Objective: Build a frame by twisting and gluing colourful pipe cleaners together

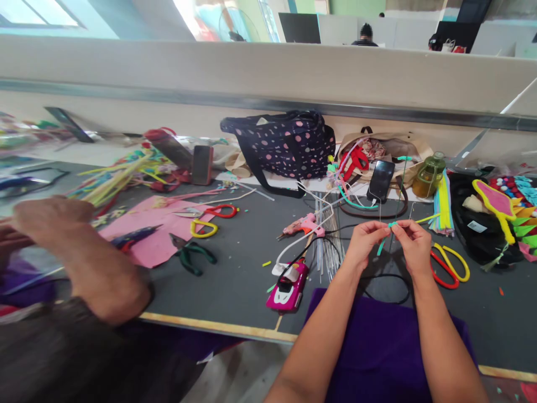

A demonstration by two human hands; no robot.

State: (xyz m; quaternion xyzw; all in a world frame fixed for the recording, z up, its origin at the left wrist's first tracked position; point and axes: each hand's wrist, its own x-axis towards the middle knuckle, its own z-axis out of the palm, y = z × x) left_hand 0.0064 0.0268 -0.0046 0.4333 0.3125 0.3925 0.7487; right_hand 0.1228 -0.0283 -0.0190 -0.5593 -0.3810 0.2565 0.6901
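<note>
My left hand and my right hand meet above the grey table, fingertips pinched together on a thin green strip wound on an upright wire stem. The strip's loose end hangs down between the hands. Both hands are closed on it. A purple cloth lies under my forearms.
A co-worker's arm reaches in at the left over pink paper. Nearby lie a pink glue gun, red-and-yellow scissors, green pliers, a phone, a dotted bag, a green jar and cables.
</note>
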